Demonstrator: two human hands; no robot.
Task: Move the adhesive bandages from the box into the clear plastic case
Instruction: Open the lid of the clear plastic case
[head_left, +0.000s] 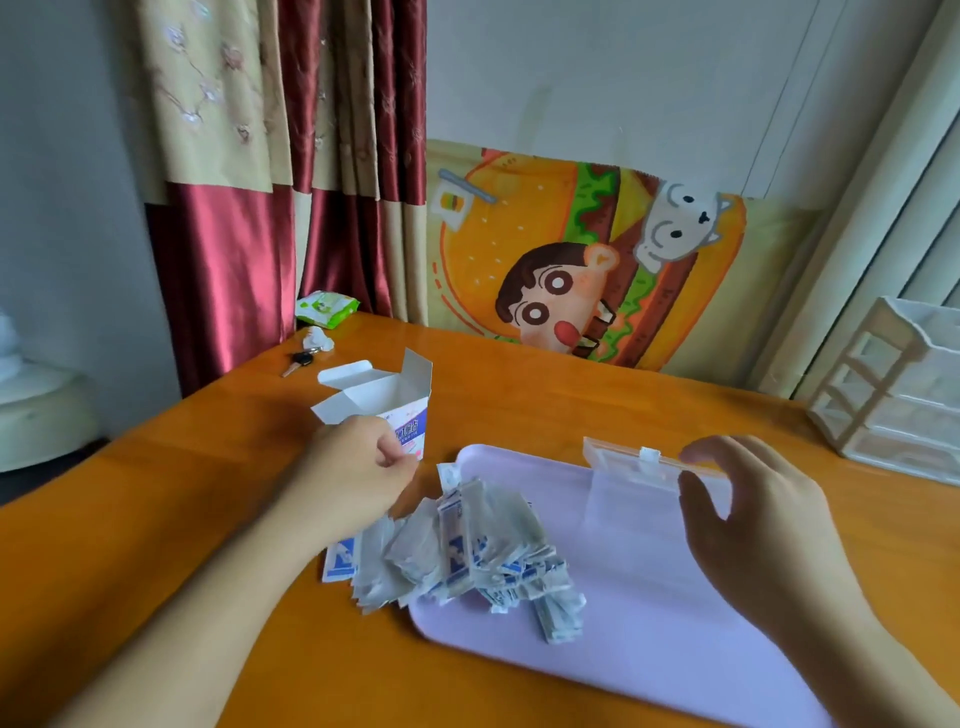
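The white bandage box (402, 410) stands upright on the orange table, its top flaps open. My left hand (358, 462) lies against its lower front with the fingers curled; whether it grips the box is unclear. A loose pile of wrapped adhesive bandages (467, 551) spills over the left edge of a pale lilac tray (649, 623). The clear plastic case (634, 478) sits at the tray's far edge with its lid raised. My right hand (748, 514) holds the case's right end, forefinger over the lid and thumb in front.
A white drawer organiser (893, 384) stands at the table's right edge. Keys (301, 361), crumpled paper and a green packet (324, 307) lie at the far left corner. A cartoon burger cloth hangs behind the table, next to curtains.
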